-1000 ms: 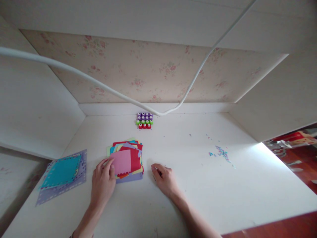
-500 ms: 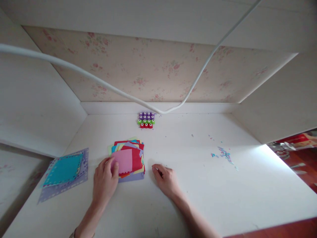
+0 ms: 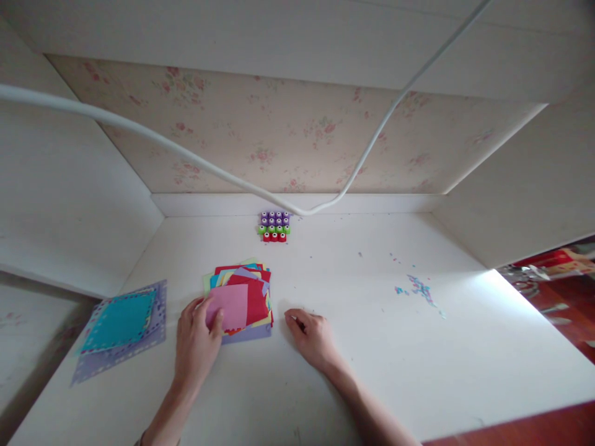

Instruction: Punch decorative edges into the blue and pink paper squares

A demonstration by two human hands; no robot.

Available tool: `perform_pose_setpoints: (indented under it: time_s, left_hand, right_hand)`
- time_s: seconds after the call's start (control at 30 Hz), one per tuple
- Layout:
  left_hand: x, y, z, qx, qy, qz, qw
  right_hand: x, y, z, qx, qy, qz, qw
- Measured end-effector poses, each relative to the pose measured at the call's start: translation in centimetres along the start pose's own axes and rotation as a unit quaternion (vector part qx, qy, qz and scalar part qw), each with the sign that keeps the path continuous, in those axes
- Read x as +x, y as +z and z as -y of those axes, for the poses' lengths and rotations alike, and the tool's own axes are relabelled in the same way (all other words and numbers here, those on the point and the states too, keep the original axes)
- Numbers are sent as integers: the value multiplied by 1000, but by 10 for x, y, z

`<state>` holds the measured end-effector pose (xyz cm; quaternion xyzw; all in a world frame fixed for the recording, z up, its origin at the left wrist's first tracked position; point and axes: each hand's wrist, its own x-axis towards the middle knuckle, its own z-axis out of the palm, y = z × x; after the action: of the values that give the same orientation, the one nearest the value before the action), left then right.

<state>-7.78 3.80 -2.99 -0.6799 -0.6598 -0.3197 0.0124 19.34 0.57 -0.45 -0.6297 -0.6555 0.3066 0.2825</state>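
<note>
Four rows of punches (image 3: pixel 274 228) beyond pink sheet (image 3: pixel 233 306) in grip of left hand (image 3: pixel 197 331), confetti (image 3: pixel 421 289) beyond loosely curled right hand (image 3: pixel 310 334).

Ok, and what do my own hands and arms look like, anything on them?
Your left hand and right hand are bare, with no glove or ring that I can make out. The right forearm looks uncovered as far as it shows. At the lower edge, a sliver of a possible cuff or band crosses the left forearm; I can't tell which.
</note>
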Motion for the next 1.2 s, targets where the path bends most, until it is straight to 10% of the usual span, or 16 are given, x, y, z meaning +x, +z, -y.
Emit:
perform_pose_setpoints:
  time_s: [0.2,0.33,0.6,0.77,1.0,1.2]
  left_hand:
    - [1,-15,3,-118,-130,-18,984]
    - [2,-25,-17,-322,-249,32,913]
    - [21,-15,-85,-458,-230,137,847]
    - [26,12,-114,-440,-159,150,871]
    - [18,28,-121,-407,-123,210,880]
    - [15,28,-105,-308,10,72,949]
  right_hand:
    - [7,1,-4,139,92,18,986]
    - [12,1,-6,194,103,20,975]
    - [29,-33,-4,223,107,0,969]
    - [25,-55,7,319,100,56,941]
    - [36,-56,-33,273,118,-20,955]
    - [50,-66,-41,127,94,17,987]
